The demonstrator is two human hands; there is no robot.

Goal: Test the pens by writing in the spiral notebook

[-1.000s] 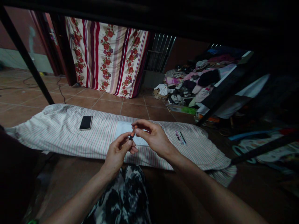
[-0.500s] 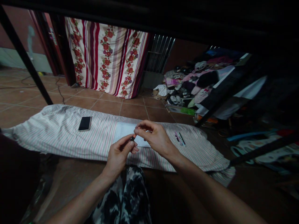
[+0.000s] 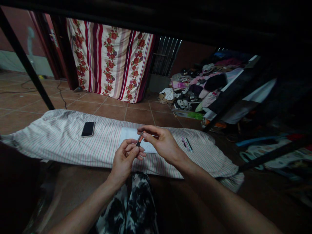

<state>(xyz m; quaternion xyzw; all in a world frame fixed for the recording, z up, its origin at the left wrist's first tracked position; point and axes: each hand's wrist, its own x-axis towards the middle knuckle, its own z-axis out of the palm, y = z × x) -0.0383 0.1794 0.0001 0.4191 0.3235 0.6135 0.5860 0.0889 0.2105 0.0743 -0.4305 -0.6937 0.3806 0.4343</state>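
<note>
Above the bed's edge, a slim black and orange pen [image 3: 139,140] stands tilted between my two hands. The thumb and fingers of my left hand [image 3: 125,156] pinch its dark lower end. My right hand [image 3: 162,139] has its thumb and fingertips closed at the upper end. Beneath the hands lies a pale sheet of paper [image 3: 125,135] with faint marks, partly covered by them. To the right of my right hand lie several pens [image 3: 187,144] on the striped cloth [image 3: 107,146].
A phone [image 3: 88,129] rests on the cloth at left. Dark metal posts [image 3: 29,61] and a bar overhead frame the space. Beyond are the tiled floor [image 3: 112,109], a floral curtain [image 3: 109,61] and a heap of clothes [image 3: 195,87]. My knees [image 3: 141,201] are below.
My left index finger has lifted off the pen and my right fingertips have shifted slightly up and left, so more of the pen shows. The phone, paper and other pens stay put.
</note>
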